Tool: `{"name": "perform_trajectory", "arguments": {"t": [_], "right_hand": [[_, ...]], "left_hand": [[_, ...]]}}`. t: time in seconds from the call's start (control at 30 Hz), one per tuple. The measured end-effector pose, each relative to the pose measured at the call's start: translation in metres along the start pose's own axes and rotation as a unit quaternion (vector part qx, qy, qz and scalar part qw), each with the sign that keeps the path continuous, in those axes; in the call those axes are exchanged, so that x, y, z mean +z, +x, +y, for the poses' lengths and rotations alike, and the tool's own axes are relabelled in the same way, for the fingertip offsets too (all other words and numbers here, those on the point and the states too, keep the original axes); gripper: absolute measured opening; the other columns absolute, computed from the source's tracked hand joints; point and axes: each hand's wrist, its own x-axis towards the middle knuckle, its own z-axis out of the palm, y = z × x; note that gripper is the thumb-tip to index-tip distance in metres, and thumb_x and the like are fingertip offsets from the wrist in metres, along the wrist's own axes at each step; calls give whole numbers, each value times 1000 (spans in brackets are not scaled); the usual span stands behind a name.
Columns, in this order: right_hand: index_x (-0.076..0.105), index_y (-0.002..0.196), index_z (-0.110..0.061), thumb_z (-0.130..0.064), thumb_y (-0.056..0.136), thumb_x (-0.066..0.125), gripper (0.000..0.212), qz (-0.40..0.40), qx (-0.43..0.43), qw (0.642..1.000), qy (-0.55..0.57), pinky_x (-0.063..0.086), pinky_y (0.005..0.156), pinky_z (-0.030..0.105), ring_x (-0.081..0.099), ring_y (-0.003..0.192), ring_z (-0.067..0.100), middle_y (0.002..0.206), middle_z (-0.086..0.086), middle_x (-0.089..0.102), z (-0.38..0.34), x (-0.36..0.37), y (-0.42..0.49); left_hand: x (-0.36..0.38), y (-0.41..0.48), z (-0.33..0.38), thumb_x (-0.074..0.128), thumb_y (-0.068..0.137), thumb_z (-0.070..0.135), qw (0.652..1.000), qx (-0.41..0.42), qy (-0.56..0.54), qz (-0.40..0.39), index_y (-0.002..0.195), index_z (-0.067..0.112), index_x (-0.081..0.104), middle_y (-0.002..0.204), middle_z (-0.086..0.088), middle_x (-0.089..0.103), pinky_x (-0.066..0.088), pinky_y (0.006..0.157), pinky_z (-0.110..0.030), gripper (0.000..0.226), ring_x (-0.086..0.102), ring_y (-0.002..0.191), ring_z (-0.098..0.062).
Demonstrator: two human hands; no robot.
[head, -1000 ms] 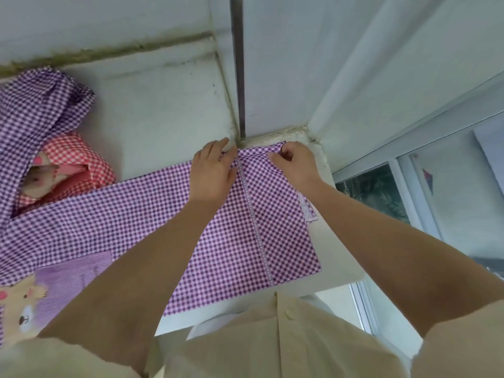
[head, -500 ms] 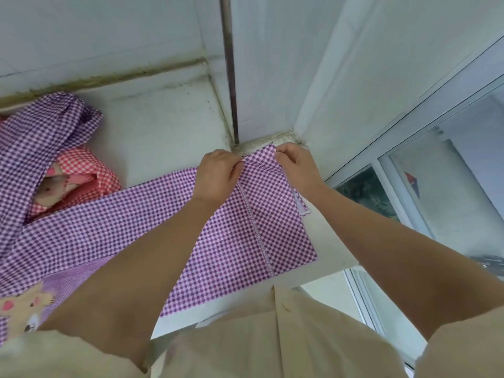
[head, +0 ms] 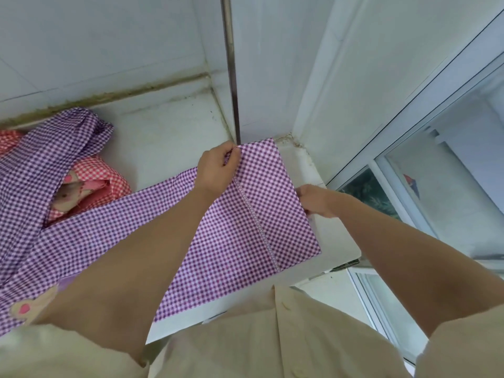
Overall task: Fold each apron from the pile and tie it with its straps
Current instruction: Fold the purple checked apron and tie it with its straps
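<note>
Fingers point(head: 232, 159) of left hand point(head: 214, 170) are pinching the far edge of the purple checked apron point(head: 245, 241). Right hand point(head: 316, 200) is gripping the apron's right edge, fingers curling under the cloth. Apron is lying spread across the white surface point(head: 163, 137), its far corner reaching the wall corner. Red checked apron point(head: 109, 181) is sitting bundled at left, partly covered by more purple checked cloth.

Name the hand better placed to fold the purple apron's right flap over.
Right, probably. The right hand grips the free right edge of the purple apron, ready to carry it leftward; the left hand pinches the top edge by the trim strip, a better anchor.
</note>
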Motion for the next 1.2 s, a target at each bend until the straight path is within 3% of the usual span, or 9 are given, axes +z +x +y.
{"name": "perform_trajectory", "arguments": {"t": [0.07,0.13,0.2,0.37,0.53,0.7,0.87,1.03,1.2], "right_hand": [[47,123,-19,-6,102,44,25,-146,25,982,120,45,101,37,55,117,24,124,3,59,3,3,-13],[48,115,-23,-7,102,44,21,-188,41,963,189,49,92,33,59,109,20,118,0,61,10,4,-17],[52,109,-22,-7,103,40,20,-171,75,957,224,52,85,31,61,100,19,117,3,63,19,7,-12],[50,129,-11,-10,103,43,27,-139,130,945,265,44,105,44,55,117,29,124,8,61,37,8,5],[36,143,-24,-62,98,25,60,-147,74,930,328,37,105,43,43,131,24,139,-4,48,35,-2,7],[35,145,-12,-25,97,55,54,-146,98,938,299,41,109,45,50,126,28,143,6,50,36,-7,10],[34,145,-9,-24,95,59,58,-187,170,915,313,41,109,50,50,129,36,143,12,50,43,0,15],[31,146,-13,-35,95,59,62,-167,142,916,336,42,108,49,52,127,34,141,12,51,44,-4,19],[40,143,-19,-40,104,35,45,-169,87,952,239,53,96,48,65,110,34,136,12,58,36,-21,20]], "left_hand": [[4,8,1,47,103,25,999,-1,36,1,102,12,68,89,1,68,42,69,-12,25,58,77,-11],[10,16,3,47,103,26,998,-2,60,0,106,10,68,94,-3,70,48,76,-24,27,61,83,-16],[19,22,3,48,102,24,996,1,84,-5,105,9,69,94,-6,70,51,77,-32,26,62,83,-20],[43,33,-3,50,99,19,987,-29,149,-43,111,13,67,101,-6,71,51,86,-33,22,63,89,-21],[64,48,-6,57,91,53,968,-77,199,-131,125,18,61,122,-2,65,44,101,-42,49,60,112,-25],[77,63,-12,57,95,32,973,-44,219,-55,103,12,71,95,-8,71,48,87,-43,26,64,89,-29],[85,67,-15,56,96,27,968,-35,244,-48,92,7,72,89,-11,67,51,73,-39,25,62,82,-29],[93,67,-18,59,94,26,969,-6,242,-45,122,12,63,119,-11,63,45,96,-41,31,58,108,-28],[98,64,-16,62,92,22,956,39,292,-13,119,14,69,118,-9,59,39,100,-40,29,50,113,-28]]}}
